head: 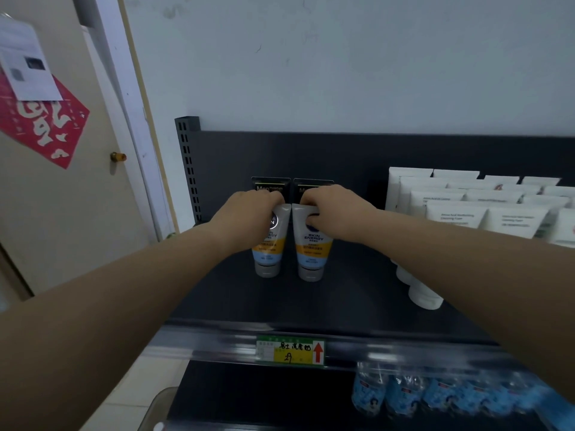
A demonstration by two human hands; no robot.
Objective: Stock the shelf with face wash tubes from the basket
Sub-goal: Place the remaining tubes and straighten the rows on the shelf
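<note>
Two grey, yellow and blue face wash tubes stand cap-down side by side on the dark shelf (236, 293). My left hand (245, 213) grips the top of the left tube (269, 250). My right hand (336, 213) grips the top of the right tube (311, 253). Directly behind them stand two black tubes (270, 184), partly hidden by my hands. At the bottom left, a corner of a clear basket (158, 409) shows; its contents are out of view.
Rows of white tubes (466, 209) fill the right side of the shelf. A price label (291, 352) sits on the front rail. Blue bottles (435, 393) line the lower shelf. A slotted upright (188, 166) and a door (62, 181) are on the left.
</note>
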